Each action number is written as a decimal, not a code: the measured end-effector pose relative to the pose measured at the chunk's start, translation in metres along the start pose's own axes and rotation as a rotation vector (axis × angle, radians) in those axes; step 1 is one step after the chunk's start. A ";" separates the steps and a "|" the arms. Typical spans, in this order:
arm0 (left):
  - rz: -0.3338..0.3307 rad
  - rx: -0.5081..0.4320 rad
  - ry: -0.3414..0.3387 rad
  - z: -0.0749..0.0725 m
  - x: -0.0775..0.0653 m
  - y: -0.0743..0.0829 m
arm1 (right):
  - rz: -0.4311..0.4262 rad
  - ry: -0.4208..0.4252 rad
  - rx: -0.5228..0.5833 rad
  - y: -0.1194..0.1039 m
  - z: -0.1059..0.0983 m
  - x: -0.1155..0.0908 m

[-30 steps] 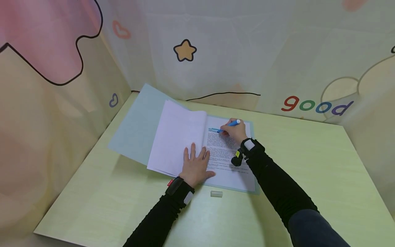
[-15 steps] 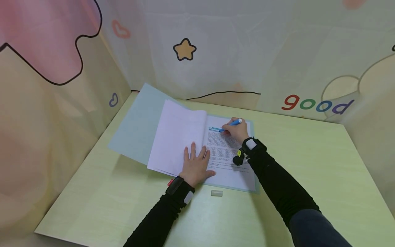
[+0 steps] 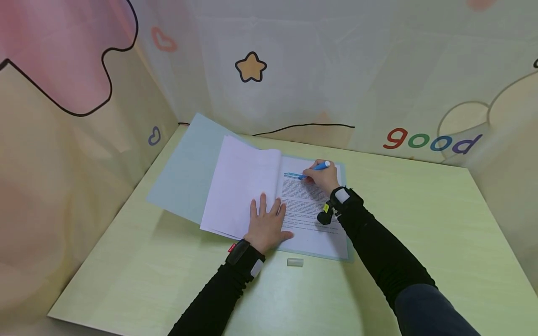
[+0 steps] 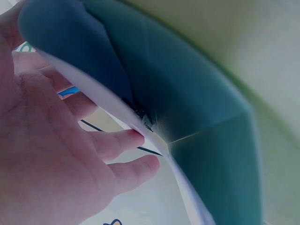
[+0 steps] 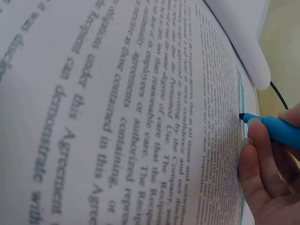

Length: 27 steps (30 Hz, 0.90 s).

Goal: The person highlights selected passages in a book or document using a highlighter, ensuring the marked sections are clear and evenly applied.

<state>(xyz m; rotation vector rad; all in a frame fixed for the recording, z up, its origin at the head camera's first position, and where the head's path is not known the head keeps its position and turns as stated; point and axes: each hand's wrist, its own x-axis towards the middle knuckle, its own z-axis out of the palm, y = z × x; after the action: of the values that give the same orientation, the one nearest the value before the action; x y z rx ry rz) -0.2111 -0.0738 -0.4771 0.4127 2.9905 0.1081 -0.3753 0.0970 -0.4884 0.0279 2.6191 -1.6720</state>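
Observation:
A pale blue folder [image 3: 176, 172] lies open on the table, its cover spread to the left. Inside it, a blank white page [image 3: 239, 186] is turned left beside a printed page [image 3: 308, 219]. My left hand [image 3: 266, 228] rests with spread fingers on the inner lower part of the blank page, thumb reaching over the printed one. Between thumb and fingers, my right hand [image 3: 322, 178] pinches a blue marker [image 5: 276, 130]. In the right wrist view, its dark tip meets the printed page by teal lines [image 5: 241, 89] near the top of the text.
A small pale grey cylinder [image 3: 295, 262] lies on the light wood table [image 3: 428, 233], just below the folder's lower edge. Patterned cloth walls [image 3: 315, 70] enclose the table at the back and sides.
My right hand has slid slightly to the right with the marker over the printed page, then stayed nearly still. The left hand has kept its place.

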 end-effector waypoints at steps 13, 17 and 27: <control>0.000 0.008 -0.023 -0.001 -0.001 0.000 | -0.012 0.000 0.002 -0.002 -0.004 -0.004; -0.001 0.002 -0.022 -0.001 -0.001 0.000 | -0.017 -0.007 0.013 0.000 -0.004 -0.002; -0.002 -0.013 -0.032 -0.001 0.000 0.000 | -0.015 -0.003 -0.018 0.002 -0.007 -0.001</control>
<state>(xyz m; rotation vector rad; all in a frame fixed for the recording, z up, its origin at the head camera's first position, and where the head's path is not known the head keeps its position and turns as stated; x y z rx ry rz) -0.2111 -0.0737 -0.4757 0.4055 2.9570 0.1191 -0.3740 0.1042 -0.4867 0.0058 2.6391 -1.6513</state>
